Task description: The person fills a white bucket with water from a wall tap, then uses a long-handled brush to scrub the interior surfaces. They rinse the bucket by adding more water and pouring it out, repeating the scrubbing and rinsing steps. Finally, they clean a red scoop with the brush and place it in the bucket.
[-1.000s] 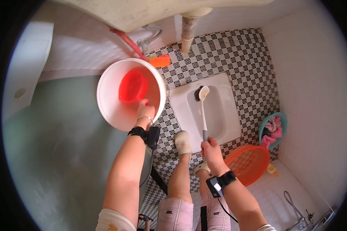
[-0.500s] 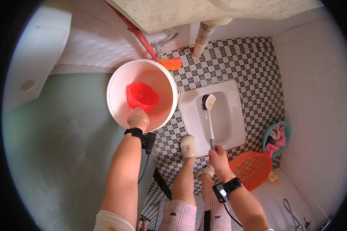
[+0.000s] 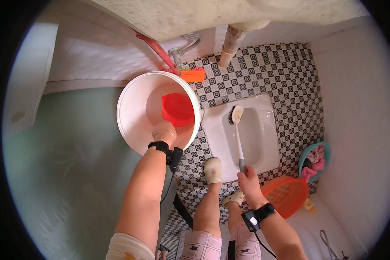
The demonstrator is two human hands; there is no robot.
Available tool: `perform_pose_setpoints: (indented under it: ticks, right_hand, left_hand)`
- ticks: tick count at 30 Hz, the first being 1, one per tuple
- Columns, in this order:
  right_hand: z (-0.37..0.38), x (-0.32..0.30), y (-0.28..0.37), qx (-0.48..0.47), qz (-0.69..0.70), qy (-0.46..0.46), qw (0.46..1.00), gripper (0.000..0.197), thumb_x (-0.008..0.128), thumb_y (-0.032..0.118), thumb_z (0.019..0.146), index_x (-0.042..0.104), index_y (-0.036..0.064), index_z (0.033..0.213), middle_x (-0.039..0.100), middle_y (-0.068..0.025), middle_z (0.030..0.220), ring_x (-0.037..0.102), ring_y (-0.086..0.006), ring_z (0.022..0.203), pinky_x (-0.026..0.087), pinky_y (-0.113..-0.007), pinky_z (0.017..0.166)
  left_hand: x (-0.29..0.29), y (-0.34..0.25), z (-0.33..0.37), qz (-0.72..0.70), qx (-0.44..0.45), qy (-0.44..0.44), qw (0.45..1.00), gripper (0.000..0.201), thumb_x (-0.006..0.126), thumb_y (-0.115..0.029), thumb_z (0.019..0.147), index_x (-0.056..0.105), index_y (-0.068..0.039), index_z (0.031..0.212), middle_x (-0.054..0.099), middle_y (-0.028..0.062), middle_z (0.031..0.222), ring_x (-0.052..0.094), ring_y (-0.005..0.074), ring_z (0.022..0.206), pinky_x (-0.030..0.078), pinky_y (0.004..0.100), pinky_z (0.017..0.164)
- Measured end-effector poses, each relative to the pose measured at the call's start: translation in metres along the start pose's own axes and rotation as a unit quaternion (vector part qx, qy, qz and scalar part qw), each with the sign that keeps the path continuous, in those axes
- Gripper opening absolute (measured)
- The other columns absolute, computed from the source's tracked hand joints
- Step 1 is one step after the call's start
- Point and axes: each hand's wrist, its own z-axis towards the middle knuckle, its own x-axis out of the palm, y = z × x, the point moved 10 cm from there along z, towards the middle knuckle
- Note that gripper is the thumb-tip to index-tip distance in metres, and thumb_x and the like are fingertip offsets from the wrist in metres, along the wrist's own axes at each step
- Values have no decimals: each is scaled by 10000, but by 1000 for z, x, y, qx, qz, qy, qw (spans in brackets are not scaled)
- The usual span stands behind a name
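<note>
Inside a white bucket (image 3: 125, 113), my left hand (image 3: 164, 130) is closed at the near side of a red water dipper (image 3: 177, 109). Its fingers and the dipper's grip are mostly hidden. The dipper is low in the bucket, towards the right wall. My right hand (image 3: 249, 178) is wrapped round the grey grip of a long-handled toilet brush (image 3: 238, 141). The brush has a white handle and head with dark bristles. Its head is over the upper left part of a white squat toilet (image 3: 268, 130), bristles facing left.
A large tub of greenish water (image 3: 73, 173) lies to the left. An orange brush (image 3: 192, 75) rests behind the bucket, by a red pole (image 3: 158, 50) and a drain pipe (image 3: 230, 45). An orange basin (image 3: 286, 195) and a teal basin with pink cloth (image 3: 303, 158) stand right.
My left hand and the red dipper have moved to the right within the bucket. The toilet brush stays over the toilet with little movement. The whole view has shifted slightly.
</note>
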Motion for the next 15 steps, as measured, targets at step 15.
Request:
perform_pose_setpoints:
  ticks: [15]
  right_hand:
    - [-29, 1, 26, -17, -11, -11, 1000, 395, 617, 105, 877, 549, -87, 1215, 683, -156, 914, 637, -200, 755, 524, -331, 690]
  left_hand:
    - [11, 69, -75, -441, 42, -226, 868, 372, 684, -212, 789, 640, 9, 1086, 704, 230, 969, 673, 402, 925, 527, 449, 834]
